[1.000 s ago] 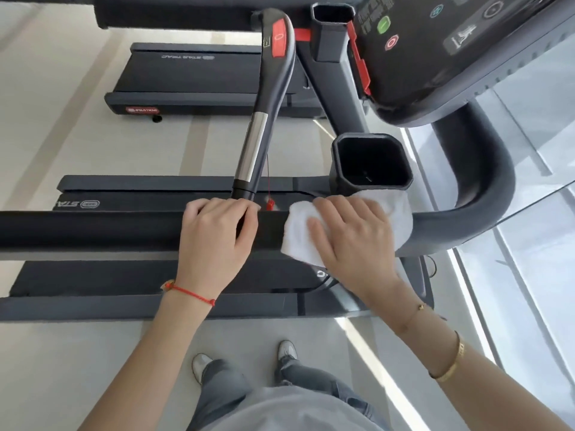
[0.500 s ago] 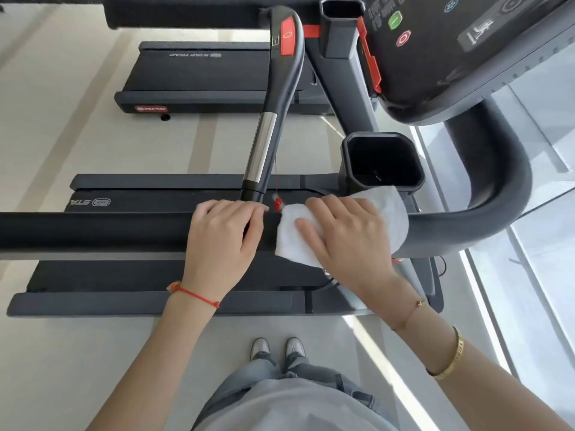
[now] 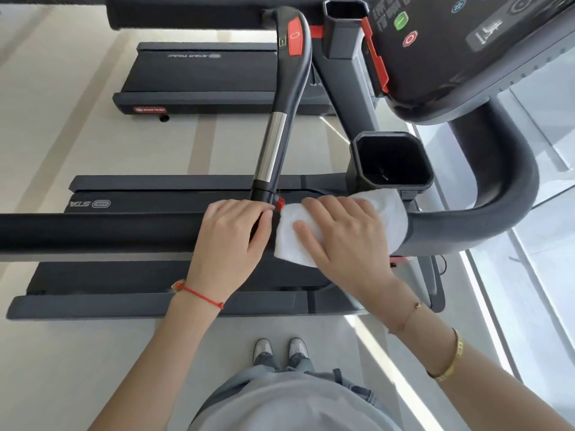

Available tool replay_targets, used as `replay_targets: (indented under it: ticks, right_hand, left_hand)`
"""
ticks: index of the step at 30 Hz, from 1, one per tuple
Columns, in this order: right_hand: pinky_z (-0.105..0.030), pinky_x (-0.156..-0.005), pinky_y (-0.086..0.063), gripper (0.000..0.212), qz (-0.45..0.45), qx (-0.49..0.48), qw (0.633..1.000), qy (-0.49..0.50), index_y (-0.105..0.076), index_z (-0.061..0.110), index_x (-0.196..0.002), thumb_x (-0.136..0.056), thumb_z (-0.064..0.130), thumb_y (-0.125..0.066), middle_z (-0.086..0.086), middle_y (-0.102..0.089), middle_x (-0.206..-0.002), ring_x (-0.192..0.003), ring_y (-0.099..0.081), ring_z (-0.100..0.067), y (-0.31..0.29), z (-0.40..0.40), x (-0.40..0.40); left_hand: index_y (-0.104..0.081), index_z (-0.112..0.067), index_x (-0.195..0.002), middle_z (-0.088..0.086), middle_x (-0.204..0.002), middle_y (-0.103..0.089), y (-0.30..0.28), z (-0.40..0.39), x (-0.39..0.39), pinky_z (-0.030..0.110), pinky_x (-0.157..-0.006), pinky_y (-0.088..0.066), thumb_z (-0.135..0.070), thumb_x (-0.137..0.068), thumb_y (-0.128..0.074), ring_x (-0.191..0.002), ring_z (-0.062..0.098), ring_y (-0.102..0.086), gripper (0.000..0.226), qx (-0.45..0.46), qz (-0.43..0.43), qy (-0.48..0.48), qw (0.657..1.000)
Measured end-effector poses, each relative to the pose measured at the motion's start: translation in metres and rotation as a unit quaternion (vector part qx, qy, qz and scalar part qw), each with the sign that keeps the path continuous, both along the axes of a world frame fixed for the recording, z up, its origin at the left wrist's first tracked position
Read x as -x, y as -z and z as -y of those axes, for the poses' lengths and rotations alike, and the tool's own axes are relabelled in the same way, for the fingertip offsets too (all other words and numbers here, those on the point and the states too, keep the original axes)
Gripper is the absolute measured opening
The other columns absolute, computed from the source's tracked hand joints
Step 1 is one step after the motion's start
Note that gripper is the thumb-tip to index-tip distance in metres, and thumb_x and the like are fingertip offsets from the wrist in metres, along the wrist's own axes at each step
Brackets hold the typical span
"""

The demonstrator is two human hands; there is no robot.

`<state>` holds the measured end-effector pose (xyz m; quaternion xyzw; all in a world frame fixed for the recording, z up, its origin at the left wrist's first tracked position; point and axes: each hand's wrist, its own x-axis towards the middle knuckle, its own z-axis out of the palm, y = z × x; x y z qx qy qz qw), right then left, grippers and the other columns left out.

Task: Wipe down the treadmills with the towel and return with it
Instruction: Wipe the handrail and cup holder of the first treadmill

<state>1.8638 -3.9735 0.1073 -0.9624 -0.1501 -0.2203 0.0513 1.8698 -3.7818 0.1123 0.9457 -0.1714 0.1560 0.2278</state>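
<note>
Hands (image 3: 292,241) beside red clip (image 3: 280,203)

Gym, two treadmills (image 3: 199,79), control console (image 3: 460,42)

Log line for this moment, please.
phase: wiping handrail | right hand: presses towel flat on handrail | left hand: grips handrail beside towel | return: not yet

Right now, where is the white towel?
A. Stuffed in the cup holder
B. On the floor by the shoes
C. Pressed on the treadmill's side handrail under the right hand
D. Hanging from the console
C: the right hand lies flat on the white towel, draped over the side handrail, while the left hand grips the rail beside it.
</note>
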Motion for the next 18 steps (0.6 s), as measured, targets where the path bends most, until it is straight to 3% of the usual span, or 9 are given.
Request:
replay_targets:
  ticks: [5, 10, 13, 18]
  right_hand:
    - [-0.038, -0.086, -0.045, 0.047, 0.004, 0.028, 0.998, -0.057, -0.061, 0.012, -0.122, -0.102, 0.047, -0.036, -0.003, -0.065, -0.103, -0.092, -0.059, -0.025, 0.002, 0.016, 0.003]
    - [-0.038, -0.077, -0.043, 0.039, 0.034, -0.004, 0.999, 0.039, -0.066, 0.014, -0.096, -0.101, 0.040, -0.037, -0.001, -0.063, -0.080, -0.075, -0.057, -0.026, 0.000, 0.038, 0.003]
    - [-0.039, -0.070, -0.041, 0.041, 0.047, 0.000, 0.998, 0.047, -0.063, 0.015, -0.085, -0.101, 0.039, -0.034, 0.000, -0.059, -0.071, -0.068, -0.055, -0.025, 0.000, 0.018, -0.003]
    - [-0.038, -0.072, -0.043, 0.044, 0.033, 0.019, 0.999, -0.011, -0.064, 0.014, -0.103, -0.103, 0.043, -0.030, -0.001, -0.062, -0.086, -0.077, -0.056, -0.025, 0.007, -0.032, -0.005]
  left_hand:
    - [-0.071, -0.015, -0.101, -0.005, -0.096, -0.072, 0.000, -0.002, 0.001, 0.034, -0.094, -0.043, -0.018, -0.100, -0.048, -0.089, 0.016, -0.065, 0.023, 0.003, 0.003, 0.003, 1.000]
    - [-0.071, -0.018, -0.107, -0.007, -0.103, -0.072, 0.000, -0.005, 0.005, 0.034, -0.103, -0.038, -0.023, -0.101, -0.047, -0.097, 0.013, -0.065, 0.025, 0.001, 0.001, -0.008, 1.000]
    - [-0.071, -0.019, -0.106, -0.008, -0.103, -0.072, 0.001, -0.014, 0.007, 0.036, -0.102, -0.037, -0.022, -0.101, -0.047, -0.095, 0.012, -0.065, 0.025, -0.005, 0.010, -0.038, 0.999]
    - [-0.070, -0.018, -0.107, -0.007, -0.104, -0.072, 0.001, -0.042, 0.006, 0.039, -0.099, -0.039, -0.019, -0.100, -0.047, -0.097, 0.014, -0.066, 0.024, -0.012, 0.022, -0.048, 0.999]
